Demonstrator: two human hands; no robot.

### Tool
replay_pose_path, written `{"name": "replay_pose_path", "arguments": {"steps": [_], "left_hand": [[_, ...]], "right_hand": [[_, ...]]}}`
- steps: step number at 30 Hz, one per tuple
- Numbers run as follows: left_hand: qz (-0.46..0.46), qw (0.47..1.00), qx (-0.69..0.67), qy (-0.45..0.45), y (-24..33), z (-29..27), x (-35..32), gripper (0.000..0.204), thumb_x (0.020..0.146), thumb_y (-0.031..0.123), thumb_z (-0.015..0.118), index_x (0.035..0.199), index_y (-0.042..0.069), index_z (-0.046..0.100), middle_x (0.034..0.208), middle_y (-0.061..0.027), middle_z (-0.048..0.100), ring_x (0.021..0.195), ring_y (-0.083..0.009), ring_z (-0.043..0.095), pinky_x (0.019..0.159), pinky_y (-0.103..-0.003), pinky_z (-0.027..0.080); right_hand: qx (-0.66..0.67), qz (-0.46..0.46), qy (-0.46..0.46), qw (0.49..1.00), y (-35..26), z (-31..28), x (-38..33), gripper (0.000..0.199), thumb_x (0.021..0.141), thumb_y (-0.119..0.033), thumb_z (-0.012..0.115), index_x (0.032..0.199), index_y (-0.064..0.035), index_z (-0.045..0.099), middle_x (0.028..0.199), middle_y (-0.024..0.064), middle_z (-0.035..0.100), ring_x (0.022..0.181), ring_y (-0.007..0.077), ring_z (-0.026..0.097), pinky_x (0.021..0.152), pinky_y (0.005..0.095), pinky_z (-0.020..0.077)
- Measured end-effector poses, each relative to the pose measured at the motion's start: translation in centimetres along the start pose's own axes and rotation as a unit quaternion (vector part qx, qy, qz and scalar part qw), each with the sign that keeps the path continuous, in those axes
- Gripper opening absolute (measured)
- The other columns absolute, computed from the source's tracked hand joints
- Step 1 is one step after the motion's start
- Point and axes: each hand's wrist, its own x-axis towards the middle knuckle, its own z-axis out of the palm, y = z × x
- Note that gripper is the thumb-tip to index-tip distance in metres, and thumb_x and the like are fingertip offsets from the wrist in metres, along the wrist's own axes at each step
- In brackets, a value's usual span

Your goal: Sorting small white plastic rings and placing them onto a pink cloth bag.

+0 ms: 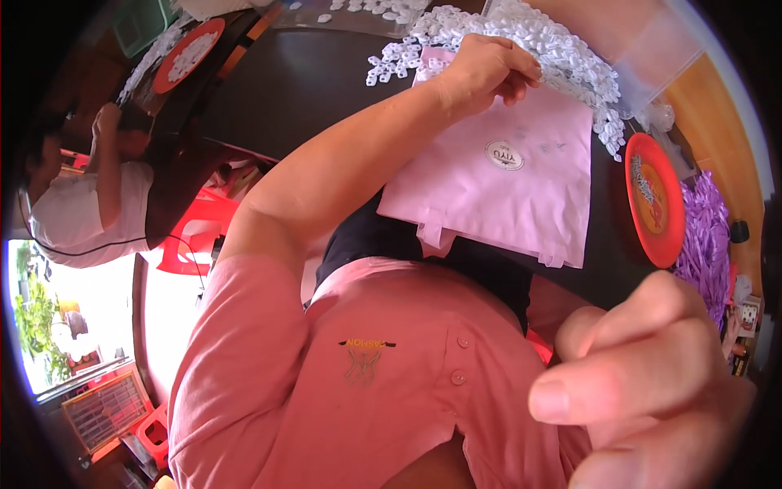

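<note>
My left hand (493, 72) rests on the upper edge of a pink cloth bag (546, 187), beside a heap of small white plastic pieces (570, 69). Its fingers are curled in, and whatever they may hold is hidden. The bag lies on the dark table with a round white printed label and small strap loops on the edge nearest me. Very close to the camera, my right hand (652, 383) is raised over the near right side. Its fingers are loosely bent and apart, with nothing visible between them.
On the right are a red plate (654, 200) holding small metallic bits and a bunch of purple ribbon strips (707, 244). A clear plastic sheet (652, 53) lies beyond the heap. At far left sits another person (90, 196), near a red dish of white pieces (189, 55).
</note>
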Motion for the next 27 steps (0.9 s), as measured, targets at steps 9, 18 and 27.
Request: {"name": "replay_pose_path", "arguments": {"steps": [9, 18, 27], "left_hand": [[0.004, 1.0, -0.002, -0.015, -0.2, 0.1, 0.5, 0.016, 0.078, 0.0, 0.067, 0.09, -0.01, 0.063, 0.075, -0.0176, 0.065, 0.05, -0.0206, 0.057, 0.043, -0.031, 0.042], [-0.003, 0.999, -0.003, -0.031, 0.0, 0.9, 0.1, 0.014, 0.079, 0.0, 0.065, 0.089, -0.009, 0.063, 0.076, -0.0165, 0.065, 0.051, -0.0191, 0.057, 0.044, -0.03, 0.041], [-0.02, 0.999, -0.016, -0.042, 0.4, 1.2, -1.0, 0.014, 0.079, 0.001, 0.066, 0.09, -0.007, 0.061, 0.075, -0.0133, 0.064, 0.051, -0.0169, 0.056, 0.044, -0.028, 0.04]], "right_hand": [[-0.058, -0.07, 0.109, 0.99, 1.3, 0.8, -1.8, 0.023, 0.084, -0.022, 0.068, 0.082, -0.0013, 0.058, 0.091, 0.0137, 0.058, 0.065, 0.0274, 0.058, 0.051, 0.0322, 0.0391], [-0.232, 0.078, 0.374, 0.895, 4.5, 0.5, -3.3, 0.017, 0.087, -0.004, 0.05, 0.088, 0.0104, 0.061, 0.082, 0.0182, 0.061, 0.069, 0.0223, 0.058, 0.063, 0.0276, 0.0415], [-0.266, 0.203, 0.415, 0.846, 14.0, -6.1, -4.9, 0.022, 0.081, -0.008, 0.07, 0.102, -0.0016, 0.067, 0.078, 0.003, 0.063, 0.069, 0.0082, 0.056, 0.063, 0.0225, 0.0455]]}}
